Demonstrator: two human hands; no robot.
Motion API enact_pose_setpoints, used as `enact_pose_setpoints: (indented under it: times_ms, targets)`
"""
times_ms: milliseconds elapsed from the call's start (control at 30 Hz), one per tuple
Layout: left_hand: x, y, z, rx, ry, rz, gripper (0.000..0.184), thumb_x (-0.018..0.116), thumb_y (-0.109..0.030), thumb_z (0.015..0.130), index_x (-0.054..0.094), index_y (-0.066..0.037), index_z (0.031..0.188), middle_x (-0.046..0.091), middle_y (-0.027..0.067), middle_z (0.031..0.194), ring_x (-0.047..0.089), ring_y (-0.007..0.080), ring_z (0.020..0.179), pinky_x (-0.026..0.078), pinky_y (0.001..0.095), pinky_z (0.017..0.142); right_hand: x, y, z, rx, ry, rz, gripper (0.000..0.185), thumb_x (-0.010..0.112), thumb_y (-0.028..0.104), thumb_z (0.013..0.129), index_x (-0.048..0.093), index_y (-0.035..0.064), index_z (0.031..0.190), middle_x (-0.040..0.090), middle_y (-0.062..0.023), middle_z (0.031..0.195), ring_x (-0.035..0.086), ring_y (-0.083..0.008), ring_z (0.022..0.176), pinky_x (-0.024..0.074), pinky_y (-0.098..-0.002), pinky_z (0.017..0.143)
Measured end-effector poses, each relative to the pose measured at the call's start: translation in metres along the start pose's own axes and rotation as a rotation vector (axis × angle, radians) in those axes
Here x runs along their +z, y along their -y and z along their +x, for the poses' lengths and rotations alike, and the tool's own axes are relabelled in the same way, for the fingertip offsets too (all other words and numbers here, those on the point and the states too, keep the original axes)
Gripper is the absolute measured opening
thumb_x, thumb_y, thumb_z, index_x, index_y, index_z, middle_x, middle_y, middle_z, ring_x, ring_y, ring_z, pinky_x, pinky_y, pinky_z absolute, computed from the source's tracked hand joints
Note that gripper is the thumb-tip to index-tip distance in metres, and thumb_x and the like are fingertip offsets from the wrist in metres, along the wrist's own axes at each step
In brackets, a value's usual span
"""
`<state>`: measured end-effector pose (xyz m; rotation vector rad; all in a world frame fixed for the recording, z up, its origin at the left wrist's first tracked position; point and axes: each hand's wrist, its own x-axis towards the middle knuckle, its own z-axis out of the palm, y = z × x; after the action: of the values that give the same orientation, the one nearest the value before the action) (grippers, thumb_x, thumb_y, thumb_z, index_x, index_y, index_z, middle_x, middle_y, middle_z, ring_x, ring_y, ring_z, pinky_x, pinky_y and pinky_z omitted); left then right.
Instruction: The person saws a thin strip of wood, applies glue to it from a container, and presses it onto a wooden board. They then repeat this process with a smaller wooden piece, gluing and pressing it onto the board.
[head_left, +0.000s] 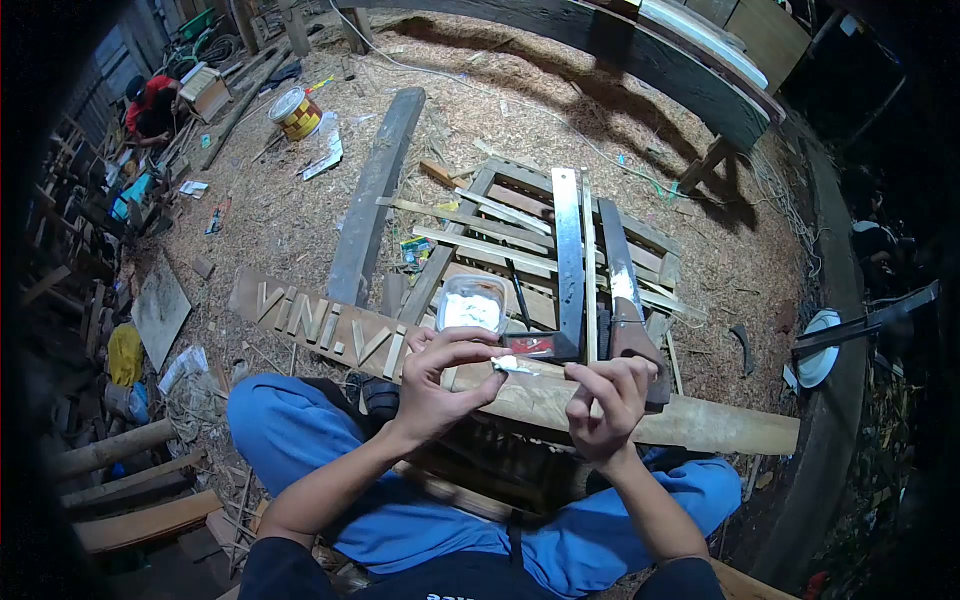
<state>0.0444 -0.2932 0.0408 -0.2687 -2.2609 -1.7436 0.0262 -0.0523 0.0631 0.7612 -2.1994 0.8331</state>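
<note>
A short wooden strip [542, 369] with white paste [512, 365] on its left end is held between my hands above a long board. My left hand [440, 385] has thumb and index finger closed at the pasted end. The strip's right end is pinched by my right hand [612, 405]. Just beyond my left hand stands a clear plastic tub [472, 303] of white paste. Thin wooden pieces shaped like letters lie along the left part of the long board [720, 424], which stretches across in front of my knees.
A handsaw [625, 290] and a metal straightedge [567, 250] lie across a slatted wooden frame [465, 220]. A small dark box with red contents [530, 345] sits near the tub. Further off are a thick plank [378, 195], a bucket [296, 115] and a crouching person [155, 105].
</note>
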Motion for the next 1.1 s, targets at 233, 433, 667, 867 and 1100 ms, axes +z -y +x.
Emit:
enact_pose_setpoints:
  times_ms: [233, 433, 667, 867, 1100]
  targets:
    - [-0.0024, -0.0041, 0.0003, -0.003, 0.01, 0.002, 0.025, 0.086, -0.015, 0.076, 0.08, -0.016, 0.1, 0.076, -0.0012, 0.116, 0.066, 0.0056, 0.107, 0.029, 0.0313, 0.097, -0.0009, 0.0006, -0.002, -0.053, -0.02, -0.015, 0.024, 0.071, 0.027, 0.086, 0.076, 0.0143, 0.105, 0.063, -0.0008, 0.088, 0.055, -0.0216, 0.083, 0.0377, -0.0418, 0.083]
    - [-0.0023, -0.0015, -0.001, 0.008, -0.002, -0.03, 0.026, 0.085, -0.014, 0.076, 0.08, -0.017, 0.101, 0.076, -0.0014, 0.115, 0.066, 0.0054, 0.107, 0.029, 0.0311, 0.097, -0.0024, -0.0008, -0.0022, -0.086, -0.059, -0.036, 0.03, 0.067, 0.04, 0.095, 0.076, 0.0142, 0.107, 0.064, -0.0007, 0.089, 0.055, -0.022, 0.084, 0.0369, -0.0418, 0.083]
    - [-0.0028, -0.0024, -0.0008, 0.001, 0.009, -0.046, 0.028, 0.085, -0.014, 0.075, 0.08, -0.016, 0.103, 0.076, -0.0012, 0.114, 0.066, 0.0069, 0.107, 0.029, 0.0318, 0.098, -0.0025, -0.0038, -0.0055, -0.085, -0.046, -0.031, 0.029, 0.069, 0.039, 0.094, 0.075, 0.0146, 0.109, 0.064, -0.0013, 0.092, 0.055, -0.0224, 0.086, 0.0363, -0.0424, 0.083]
    - [-0.002, -0.0054, 0.0003, 0.008, 0.033, -0.002, 0.027, 0.085, -0.013, 0.075, 0.08, -0.015, 0.101, 0.076, -0.0012, 0.114, 0.066, 0.0078, 0.108, 0.029, 0.0324, 0.099, -0.001, -0.0031, -0.0066, -0.1, -0.033, -0.059, 0.028, 0.068, 0.038, 0.095, 0.075, 0.0152, 0.109, 0.063, -0.001, 0.09, 0.054, -0.0227, 0.086, 0.0366, -0.0423, 0.083]
    - [-0.0023, -0.0071, -0.0002, 0.009, -0.001, -0.02, 0.025, 0.085, -0.012, 0.075, 0.079, -0.015, 0.1, 0.076, -0.0014, 0.113, 0.067, 0.0077, 0.107, 0.03, 0.0324, 0.098, 0.0024, -0.0025, -0.0093, -0.038, -0.037, -0.016, 0.031, 0.065, 0.042, 0.099, 0.075, 0.0144, 0.109, 0.063, -0.001, 0.089, 0.054, -0.0224, 0.083, 0.0371, -0.0419, 0.082]
